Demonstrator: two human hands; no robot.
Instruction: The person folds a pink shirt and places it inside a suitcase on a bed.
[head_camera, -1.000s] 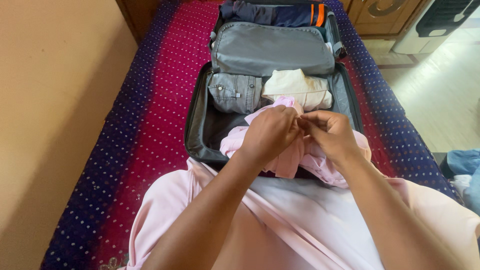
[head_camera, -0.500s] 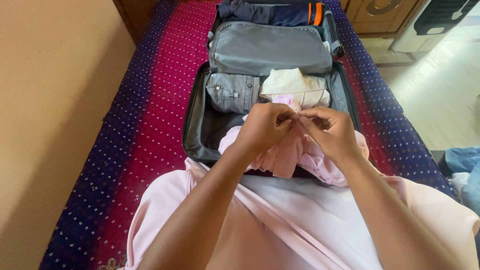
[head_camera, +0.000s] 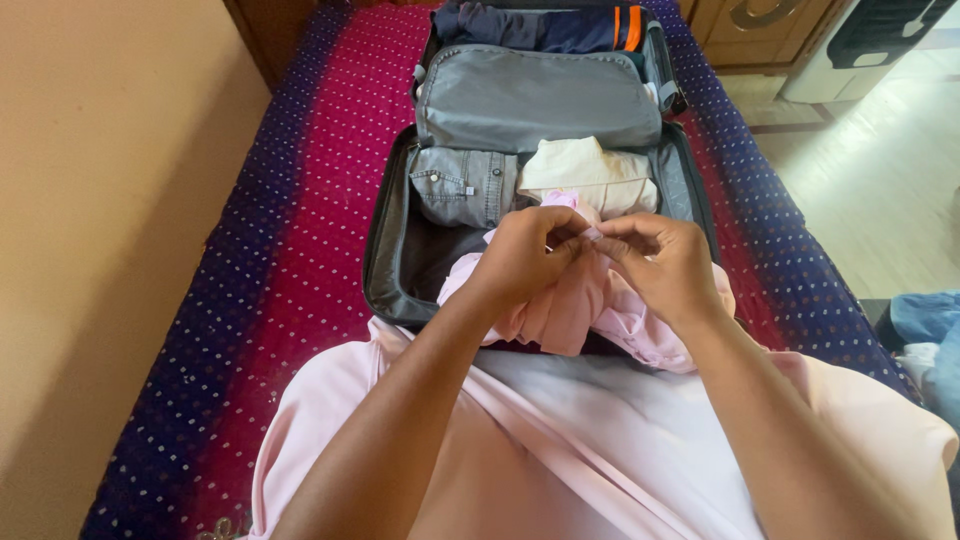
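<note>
My left hand (head_camera: 525, 255): fingers pinched on the pink garment (head_camera: 575, 305).
My right hand (head_camera: 665, 265): pinched on the same cloth, fingertips meeting the left ones.
Pink garment: bunched under both hands, over the near edge of the open suitcase (head_camera: 385, 265), on the bed (head_camera: 300, 200).
Nearer hand: both equally.

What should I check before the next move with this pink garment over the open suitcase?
1. Both hands on the garment: ok. Left hand and right hand pinch the pink garment at its upper edge.
2. Garment folded: not ok, it is bunched and hangs over the near rim.
3. Free space in the suitcase: ok, the near left part shows bare lining.
4. Packed items settled: ok. Grey jeans and cream garment lie folded side by side.
5. What the fingertips pinch: cannot tell, too small.
</note>
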